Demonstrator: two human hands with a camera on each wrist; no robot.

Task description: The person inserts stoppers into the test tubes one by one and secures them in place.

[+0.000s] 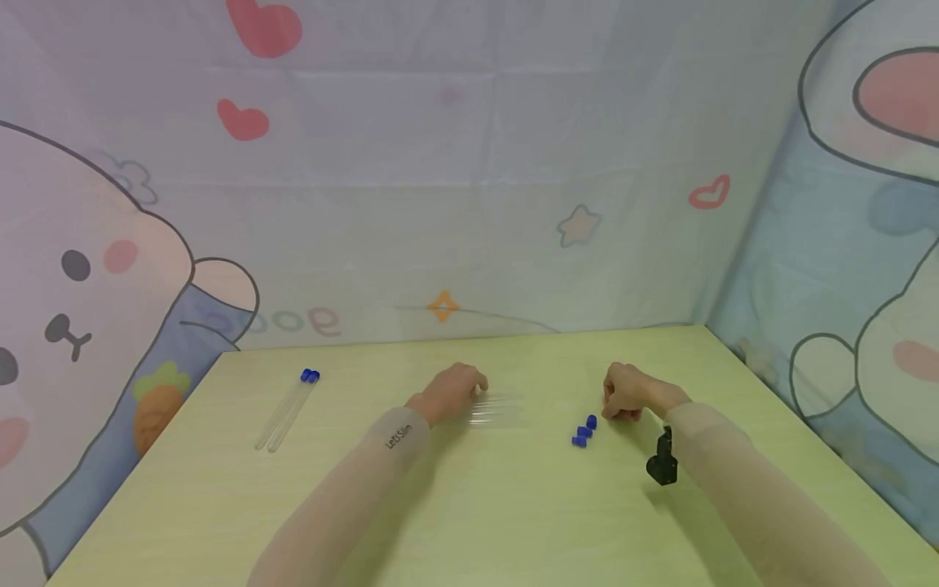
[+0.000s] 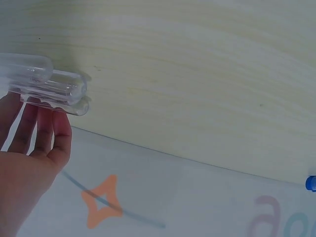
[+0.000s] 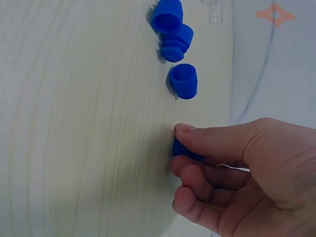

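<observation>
In my right hand [image 3: 232, 173], the thumb and index finger pinch a blue ribbed cap [image 3: 183, 150], mostly covered by the fingers and close over the table. Three more blue caps [image 1: 584, 432] lie in a short row to the left of that hand; in the right wrist view the nearest loose cap [image 3: 183, 81] has its hollow end showing. My left hand [image 1: 451, 391] is at several clear test tubes [image 1: 495, 409] lying side by side. In the left wrist view its lightly bent fingertips meet the edge of the tubes [image 2: 69, 89], whose rounded ends show.
Two clear tubes [image 1: 282, 414] with blue caps [image 1: 310, 376] on their far ends lie at the left of the pale wooden table [image 1: 469, 505]. A printed cloth [image 1: 513, 204] hangs behind the table's back edge. A small black device [image 1: 663, 463] hangs at the right wrist.
</observation>
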